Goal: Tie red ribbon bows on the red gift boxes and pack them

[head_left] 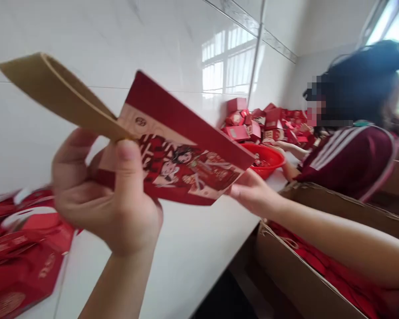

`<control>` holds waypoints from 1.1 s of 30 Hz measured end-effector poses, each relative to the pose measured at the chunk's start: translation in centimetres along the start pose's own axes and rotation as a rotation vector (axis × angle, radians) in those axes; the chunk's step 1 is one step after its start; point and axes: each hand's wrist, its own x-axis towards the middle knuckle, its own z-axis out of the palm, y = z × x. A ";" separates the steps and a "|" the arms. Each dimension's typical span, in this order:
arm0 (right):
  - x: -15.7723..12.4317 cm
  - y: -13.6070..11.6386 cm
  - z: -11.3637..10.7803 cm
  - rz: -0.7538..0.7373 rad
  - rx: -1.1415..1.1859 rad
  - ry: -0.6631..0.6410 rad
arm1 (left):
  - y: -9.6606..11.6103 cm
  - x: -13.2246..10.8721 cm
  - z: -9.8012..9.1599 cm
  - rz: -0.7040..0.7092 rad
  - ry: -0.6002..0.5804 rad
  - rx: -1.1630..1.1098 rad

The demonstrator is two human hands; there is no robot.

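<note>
A red gift box (189,164), printed with cartoon figures in red dress, is held tilted above the white table. From its left end rises a looped gold ribbon handle (66,97). My left hand (119,195) pinches that end, the thumb on the printed face near the ribbon's base and the fingers behind, partly hidden. At the far right end, my right hand (252,190) grips the box's lower corner, with most of its fingertips out of sight behind it.
Flat red bags (29,257) lie at the left. A red basin (266,161) and piled red boxes (259,122) stand farther back. A co-worker (349,155) sits at the right, reaching toward the basin. Cardboard cartons (306,270) with red items flank the table (173,266).
</note>
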 end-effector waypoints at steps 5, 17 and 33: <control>-4.7 -7.9 -6.5 -0.038 -0.147 0.486 | -1.3 -6.1 7.7 -0.446 -0.201 -0.386; -12.8 -16.1 -11.7 0.174 -0.666 0.509 | -4.1 -11.4 9.8 -0.578 -1.031 0.014; -19.0 -4.8 -26.3 0.981 -1.689 0.236 | -11.5 -12.0 -2.4 -0.419 -1.409 0.931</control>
